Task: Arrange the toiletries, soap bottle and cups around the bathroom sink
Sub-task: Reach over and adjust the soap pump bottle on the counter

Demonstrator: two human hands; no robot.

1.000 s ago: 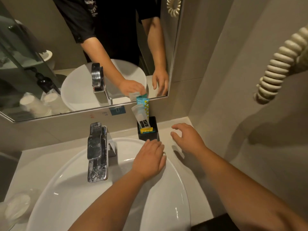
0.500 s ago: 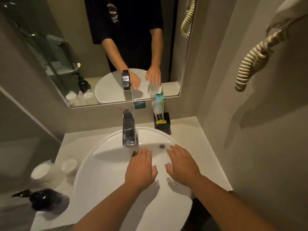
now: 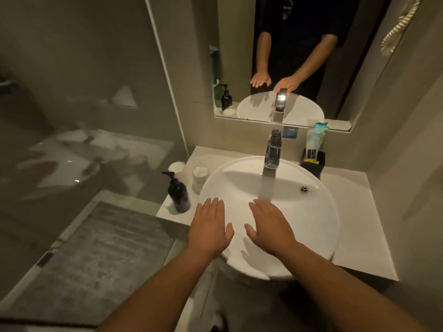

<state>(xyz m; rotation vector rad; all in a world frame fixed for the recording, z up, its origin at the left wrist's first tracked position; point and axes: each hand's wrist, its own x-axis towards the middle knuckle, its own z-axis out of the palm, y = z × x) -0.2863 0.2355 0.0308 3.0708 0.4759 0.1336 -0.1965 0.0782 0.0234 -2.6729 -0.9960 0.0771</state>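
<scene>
A round white sink (image 3: 318,212) sits on a pale counter. My left hand (image 3: 208,226) and my right hand (image 3: 269,226) hover flat over the basin's near half, fingers straight, holding nothing. A dark pump soap bottle (image 3: 178,194) stands on the counter left of the sink. Two white cups (image 3: 200,174) (image 3: 176,167) stand behind it. At the back right, a black holder (image 3: 314,164) carries a white tube (image 3: 312,140) and a teal sachet (image 3: 321,128).
A chrome tap (image 3: 273,152) rises at the sink's back; a blurred streak below its spout looks like water. A mirror (image 3: 311,56) hangs above. A glass shower screen (image 3: 84,116) stands left, a grey mat (image 3: 96,255) lies on the floor, and a coiled cord (image 3: 398,29) hangs upper right.
Both hands drew back from the black holder to the basin's near side. The view pulled away and swung left, bringing the soap bottle, cups and floor mat into sight.
</scene>
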